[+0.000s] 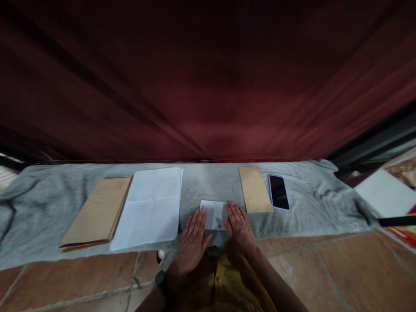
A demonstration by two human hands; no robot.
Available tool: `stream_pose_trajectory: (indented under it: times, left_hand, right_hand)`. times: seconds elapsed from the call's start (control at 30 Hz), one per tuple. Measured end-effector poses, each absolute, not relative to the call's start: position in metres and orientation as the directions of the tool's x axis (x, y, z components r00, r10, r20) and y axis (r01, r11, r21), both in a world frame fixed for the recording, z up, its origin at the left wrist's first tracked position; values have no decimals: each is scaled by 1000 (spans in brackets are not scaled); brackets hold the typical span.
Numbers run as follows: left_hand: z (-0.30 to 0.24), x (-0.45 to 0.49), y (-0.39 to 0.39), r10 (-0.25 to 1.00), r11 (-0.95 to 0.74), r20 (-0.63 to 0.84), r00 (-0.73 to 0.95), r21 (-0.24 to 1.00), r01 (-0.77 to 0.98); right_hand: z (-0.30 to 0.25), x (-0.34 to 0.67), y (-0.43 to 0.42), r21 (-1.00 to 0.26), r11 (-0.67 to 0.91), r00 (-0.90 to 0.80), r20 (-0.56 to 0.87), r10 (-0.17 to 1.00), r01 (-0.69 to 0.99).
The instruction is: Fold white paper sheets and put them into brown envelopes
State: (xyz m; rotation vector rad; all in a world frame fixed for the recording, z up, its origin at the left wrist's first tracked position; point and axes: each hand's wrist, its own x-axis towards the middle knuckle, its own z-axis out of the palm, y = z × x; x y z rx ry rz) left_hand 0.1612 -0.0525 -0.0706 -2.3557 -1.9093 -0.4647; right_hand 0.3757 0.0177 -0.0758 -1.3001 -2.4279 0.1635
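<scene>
A small white sheet of paper, apparently folded, lies flat on the grey cloth in front of me. My left hand rests flat on its left edge, fingers stretched out. On the opposite edge my right hand presses down with its fingers extended. Just right of that hand lies a brown envelope. To the left is a stack of larger white sheets with visible crease lines.
Brown paper envelopes are piled at the left of the grey cloth. A phone lies right of the single envelope. Behind the cloth hangs a dark red curtain. Tiled floor shows in front.
</scene>
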Motion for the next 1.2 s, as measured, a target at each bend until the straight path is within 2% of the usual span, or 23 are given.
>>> stream_pose_trajectory:
  times: [0.13, 0.23, 0.53, 0.7, 0.87, 0.97, 1.03, 1.13, 1.2]
  left_hand:
    - [-78, 169, -63, 924, -310, 268, 274, 103, 945]
    - [-90, 168, -64, 917, -325, 275, 289, 96, 941]
    - [-90, 167, -63, 914, -315, 288, 285, 63, 947]
    - [-85, 168, -62, 923, -309, 275, 268, 114, 944]
    - [-71, 172, -62, 939, -245, 293, 183, 191, 951]
    - [-54, 174, -64, 948, -196, 293, 124, 232, 953]
    - [-45, 175, -65, 950, -179, 297, 100, 252, 951]
    - [-39, 175, -65, 947, -164, 312, 77, 262, 951]
    - [-42, 174, -66, 947, -156, 316, 67, 266, 951]
  right_hand:
    - [-64, 348, 18, -386, 710, -671, 256, 696, 589]
    - [-65, 328, 22, -432, 746, -731, 242, 638, 508]
    - [-71, 330, 61, -403, 631, -605, 207, 768, 663]
    - [-56, 336, 80, -431, 507, -517, 104, 849, 746]
    - [-37, 330, 98, -583, 444, -488, 91, 868, 681]
    - [-14, 333, 111, -652, 461, -488, 157, 859, 602]
    - [2, 339, 117, -675, 507, -436, 293, 851, 536]
    - [13, 349, 113, -581, 620, -418, 458, 784, 528]
    - [4, 353, 101, -498, 654, -462, 464, 756, 570]
